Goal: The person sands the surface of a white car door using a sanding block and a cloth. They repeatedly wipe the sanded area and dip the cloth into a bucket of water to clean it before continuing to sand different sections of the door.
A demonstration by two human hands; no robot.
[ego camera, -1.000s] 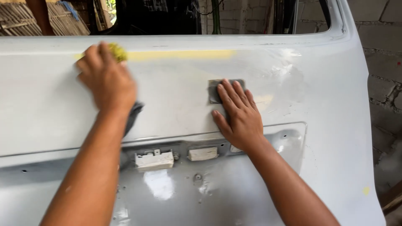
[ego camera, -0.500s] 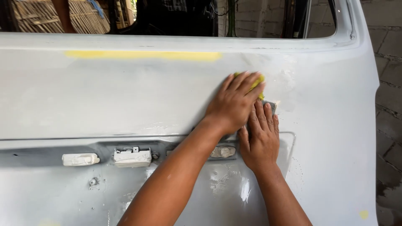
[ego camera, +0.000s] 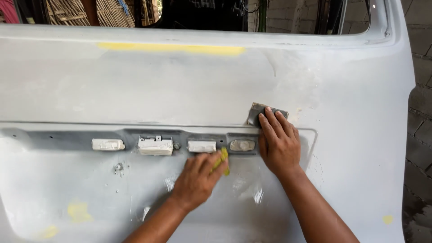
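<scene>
Grey block wall (ego camera: 420,90) shows past the right edge of a large pale grey vehicle door panel (ego camera: 135,90), which fills nearly the whole view and stands upright before the person. Along the panel's upper edge, under the dark window opening (ego camera: 202,13), runs a strip of yellow filler (ego camera: 171,47); smaller yellow patches (ego camera: 78,211) sit near the lower left corner, and one dot lies near the lower right edge. Across the middle runs a darker recessed band (ego camera: 58,137) holding four whitish fittings (ego camera: 155,146) in a row. The right hand (ego camera: 279,144) lies flat near the right end of that band, fingers spread and pressing a dark grey sanding pad (ego camera: 256,112) against the panel just above the recess; it is not clenched around the pad, only pinning it under the fingertips. The left hand (ego camera: 198,180) rests on the panel just below the band, beside the right hand, its fingers curled over a small yellow cloth (ego camera: 223,159) that peeks out between them.
</scene>
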